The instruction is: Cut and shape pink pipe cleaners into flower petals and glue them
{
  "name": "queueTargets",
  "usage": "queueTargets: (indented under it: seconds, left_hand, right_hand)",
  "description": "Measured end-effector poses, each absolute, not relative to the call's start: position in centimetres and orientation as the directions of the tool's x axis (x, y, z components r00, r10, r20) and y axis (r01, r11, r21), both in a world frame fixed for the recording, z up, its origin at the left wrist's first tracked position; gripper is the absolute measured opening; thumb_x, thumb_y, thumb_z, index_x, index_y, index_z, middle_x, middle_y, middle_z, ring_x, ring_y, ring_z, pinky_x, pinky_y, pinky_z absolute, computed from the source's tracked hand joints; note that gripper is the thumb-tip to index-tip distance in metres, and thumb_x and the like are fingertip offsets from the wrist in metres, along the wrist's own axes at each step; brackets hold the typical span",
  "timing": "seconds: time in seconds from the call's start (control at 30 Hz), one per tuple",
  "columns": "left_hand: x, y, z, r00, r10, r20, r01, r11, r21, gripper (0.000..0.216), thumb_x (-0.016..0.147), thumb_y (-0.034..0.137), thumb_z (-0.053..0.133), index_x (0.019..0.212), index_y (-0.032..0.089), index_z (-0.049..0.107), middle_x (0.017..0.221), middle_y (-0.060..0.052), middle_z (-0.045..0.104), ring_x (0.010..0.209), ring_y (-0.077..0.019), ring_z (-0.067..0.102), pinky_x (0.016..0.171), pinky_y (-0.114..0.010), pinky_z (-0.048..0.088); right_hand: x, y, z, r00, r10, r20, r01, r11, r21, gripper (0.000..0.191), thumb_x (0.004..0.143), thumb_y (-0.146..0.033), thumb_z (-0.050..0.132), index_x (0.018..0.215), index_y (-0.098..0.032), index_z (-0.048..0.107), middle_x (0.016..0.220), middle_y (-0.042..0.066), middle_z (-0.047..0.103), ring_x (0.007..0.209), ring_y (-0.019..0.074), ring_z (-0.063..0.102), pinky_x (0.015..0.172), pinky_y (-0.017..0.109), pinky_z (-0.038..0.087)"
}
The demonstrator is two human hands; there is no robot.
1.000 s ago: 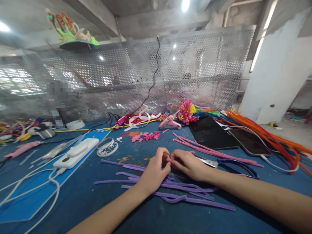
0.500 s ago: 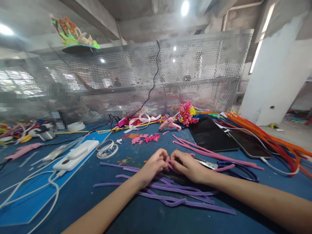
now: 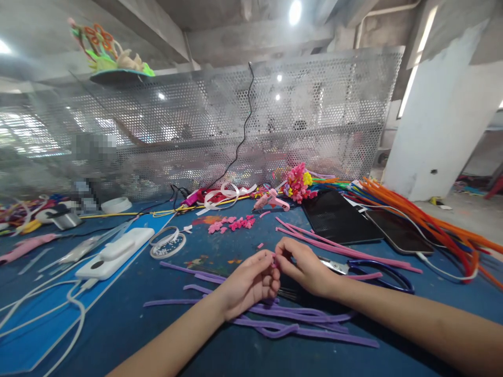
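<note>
My left hand is turned partly palm up, its thumb and forefinger pinched at a small pink piece of pipe cleaner. From the other side, my right hand pinches the same piece, and the fingertips hide most of it. Beneath and around the hands lie several purple pipe cleaners. Scissors with dark blue handles rest beside my right hand, a pink pipe cleaner lying across them. One short pink bit sits on the table just beyond my fingers.
A pile of pink bits lies ahead, near a pink glue gun. Long pink pipe cleaners, a black tablet and a phone are at the right. A white power strip and tape rolls stand left.
My left hand has rolled more palm up and come slightly nearer, its fingers curling below the pinch. The short pink bit beyond the hands now shows. The view has shifted a little.
</note>
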State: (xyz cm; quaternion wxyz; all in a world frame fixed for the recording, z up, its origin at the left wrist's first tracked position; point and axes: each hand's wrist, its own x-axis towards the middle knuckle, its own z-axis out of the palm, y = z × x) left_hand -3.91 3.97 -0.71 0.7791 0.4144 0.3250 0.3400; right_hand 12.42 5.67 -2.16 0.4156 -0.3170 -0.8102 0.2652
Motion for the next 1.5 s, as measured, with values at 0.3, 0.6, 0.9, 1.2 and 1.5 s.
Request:
queueTargets:
  seconds: [0.3, 0.6, 0.9, 1.2, 1.5]
  left_hand:
    - [-4.0, 4.2, -0.8, 0.532, 0.797, -0.287, -0.345, 0.513, 0.786, 0.013, 0.076, 0.024, 0.054, 0.07, 0.013, 0.05, 0.061, 0.0, 0.057, 0.051, -0.007, 0.055, 0.052, -0.017, 0.041]
    - [-3.9, 3.9, -0.9, 0.553, 0.808, -0.206, -0.287, 0.416, 0.863, 0.014, 0.079, 0.027, 0.052, 0.072, 0.016, 0.046, 0.062, 0.0, 0.056, 0.049, -0.0073, 0.053, 0.05, -0.018, 0.039]
    - [-3.4, 3.6, -0.7, 0.46, 0.842, -0.282, -0.365, 0.469, 0.804, 0.013, 0.068, 0.015, 0.056, 0.063, 0.014, 0.043, 0.058, 0.003, 0.054, 0.045, -0.0033, 0.05, 0.046, -0.014, 0.037]
    - [-4.2, 4.0, -0.6, 0.436, 0.839, -0.326, -0.177, 0.436, 0.882, 0.012, 0.066, 0.013, 0.06, 0.072, 0.014, 0.05, 0.058, 0.001, 0.059, 0.044, -0.0047, 0.052, 0.042, -0.013, 0.037]
    - [-2.5, 3.0, -1.4, 0.132, 0.982, -0.132, -0.33, 0.169, 0.929, 0.021, 0.067, 0.026, 0.069, 0.081, 0.012, 0.062, 0.068, 0.0, 0.062, 0.059, -0.005, 0.056, 0.058, -0.014, 0.045]
  right_hand:
    - [12.3, 5.6, -2.1, -0.47, 0.728, 0.498, 0.271, 0.657, -0.704, 0.01, 0.086, -0.022, 0.042, 0.08, -0.018, 0.049, 0.075, 0.001, 0.054, 0.068, 0.0112, 0.048, 0.063, 0.023, 0.038]
    - [12.4, 6.2, -2.3, -0.525, 0.775, 0.352, 0.019, 0.424, -0.905, 0.019, 0.079, -0.035, 0.055, 0.08, -0.017, 0.054, 0.068, -0.001, 0.056, 0.063, 0.0104, 0.051, 0.057, 0.021, 0.039]
    - [12.4, 6.3, -2.5, -0.52, 0.779, 0.35, -0.045, 0.384, -0.922, 0.02, 0.08, -0.037, 0.053, 0.08, -0.017, 0.053, 0.067, -0.001, 0.055, 0.063, 0.0112, 0.051, 0.059, 0.023, 0.041]
    - [12.8, 5.8, -2.3, -0.53, 0.703, 0.474, 0.17, 0.636, -0.752, 0.015, 0.084, -0.029, 0.049, 0.079, -0.018, 0.058, 0.076, 0.001, 0.059, 0.071, 0.0123, 0.052, 0.065, 0.023, 0.039]
    - [12.5, 5.9, -2.1, -0.369, 0.835, 0.408, 0.07, 0.462, -0.884, 0.016, 0.082, -0.032, 0.051, 0.076, -0.018, 0.056, 0.066, -0.001, 0.056, 0.06, 0.0107, 0.051, 0.055, 0.022, 0.04]
